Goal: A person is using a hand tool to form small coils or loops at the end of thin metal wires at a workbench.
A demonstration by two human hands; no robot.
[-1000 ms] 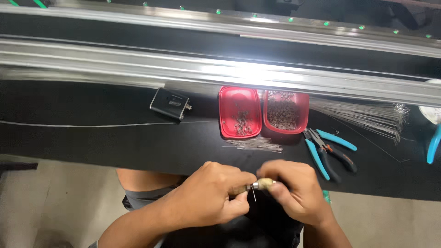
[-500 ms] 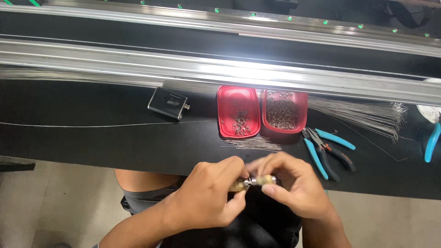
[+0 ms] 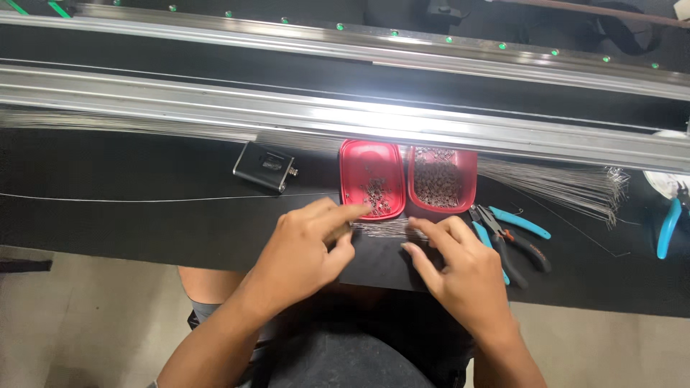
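Thin steel wires (image 3: 384, 228) between both hands | left (image 3: 309, 248), right (image 3: 460, 269) half-open, fingertips touching

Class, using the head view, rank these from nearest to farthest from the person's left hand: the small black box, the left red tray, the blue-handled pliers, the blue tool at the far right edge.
From the left hand:
1. Left red tray, just beyond the fingertips.
2. Small black box, up and to the left.
3. Blue-handled pliers, right, past the right hand.
4. Blue tool, far right edge.

Two red trays (image 3: 371, 162) (image 3: 467, 164). Two hands (image 3: 305, 251) (image 3: 460, 269). Two pairs of pliers beside the trays (image 3: 528, 224) (image 3: 528, 251), a third blue-handled tool at far right (image 3: 668, 228). One small black box (image 3: 264, 166).
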